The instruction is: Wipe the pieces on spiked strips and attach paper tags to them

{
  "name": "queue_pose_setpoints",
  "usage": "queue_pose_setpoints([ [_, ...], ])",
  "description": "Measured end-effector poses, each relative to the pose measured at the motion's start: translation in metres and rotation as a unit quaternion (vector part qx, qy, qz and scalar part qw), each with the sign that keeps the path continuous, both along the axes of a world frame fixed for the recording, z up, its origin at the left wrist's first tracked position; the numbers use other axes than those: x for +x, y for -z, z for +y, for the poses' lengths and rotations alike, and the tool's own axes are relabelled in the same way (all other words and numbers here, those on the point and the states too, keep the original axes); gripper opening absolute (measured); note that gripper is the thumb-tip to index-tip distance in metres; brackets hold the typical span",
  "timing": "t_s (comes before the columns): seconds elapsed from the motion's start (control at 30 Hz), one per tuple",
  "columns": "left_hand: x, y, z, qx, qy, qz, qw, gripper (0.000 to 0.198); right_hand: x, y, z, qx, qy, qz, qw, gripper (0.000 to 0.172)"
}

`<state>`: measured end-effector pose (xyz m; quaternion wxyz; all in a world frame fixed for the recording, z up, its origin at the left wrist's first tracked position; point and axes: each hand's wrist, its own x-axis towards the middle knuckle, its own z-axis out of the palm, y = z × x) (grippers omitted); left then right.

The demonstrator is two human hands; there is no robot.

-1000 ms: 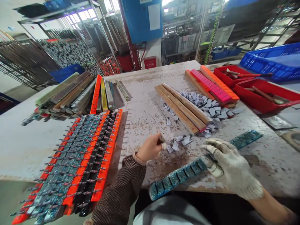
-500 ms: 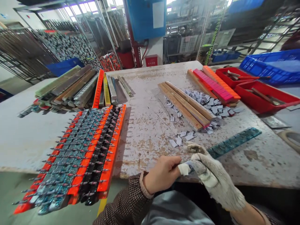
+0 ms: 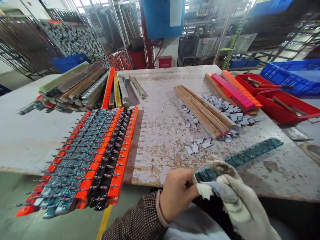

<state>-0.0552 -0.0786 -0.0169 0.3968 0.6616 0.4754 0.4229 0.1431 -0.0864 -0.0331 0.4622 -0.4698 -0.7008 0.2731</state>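
Note:
My bare left hand (image 3: 177, 193) is closed, with its thumb and fingers pinched at the table's front edge. A small white-and-grey piece (image 3: 205, 190), like folded paper or sandpaper, sits between my two hands at the left thumb tip. My right hand (image 3: 237, 196), in a white knitted glove, is closed around the piece's other end. Just behind the hands lies a glittery teal slotted strip (image 3: 255, 153) on the table, its near end partly hidden by the glove. Several loose white-grey scraps (image 3: 198, 145) lie beyond my fingers.
To the left is a row of orange, teal and black strips (image 3: 87, 160) bristling with small spindle-shaped pieces. Wooden bars (image 3: 200, 110) and a scrap pile (image 3: 222, 105) lie right of centre. Red bins (image 3: 282, 106) and a blue crate (image 3: 292, 76) stand at far right.
Both hands have shifted slightly right and down in view, still together on the small piece. More of the teal strip shows between them. The whole view has also shifted a little.

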Motion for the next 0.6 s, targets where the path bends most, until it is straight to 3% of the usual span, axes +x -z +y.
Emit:
queue_pose_setpoints([
  [0.07, -0.004, 0.003, -0.003, -0.002, -0.005, 0.016, 1.0, 0.057, -0.013, -0.007, 0.003, 0.043, -0.016, -0.034, 0.998, 0.015],
  [0.2, -0.012, 0.006, -0.013, 0.029, 0.099, -0.032, 0.994, 0.053, -0.032, -0.012, 0.008, 0.05, -0.107, -0.042, 0.992, 0.019],
  [0.27, -0.022, 0.01, -0.018, 0.06, 0.091, -0.018, 0.994, 0.051, -0.035, -0.011, 0.008, 0.044, -0.131, -0.031, 0.99, 0.019],
  [0.37, -0.048, 0.024, -0.025, 0.094, 0.014, 0.097, 0.991, 0.044, -0.029, -0.002, 0.009, 0.055, -0.058, -0.051, 0.996, 0.014],
  [0.43, -0.064, 0.036, -0.031, 0.091, -0.018, 0.195, 0.976, 0.056, -0.023, 0.005, 0.01, 0.091, -0.023, -0.087, 0.992, 0.013],
  [0.5, -0.071, 0.048, -0.037, 0.065, -0.006, 0.256, 0.965, 0.061, -0.02, 0.012, 0.01, 0.136, -0.025, -0.131, 0.982, 0.016],
  [0.6, -0.06, 0.061, -0.041, 0.041, 0.033, 0.275, 0.96, 0.066, -0.023, 0.019, 0.009, 0.197, -0.032, -0.181, 0.963, 0.014],
])
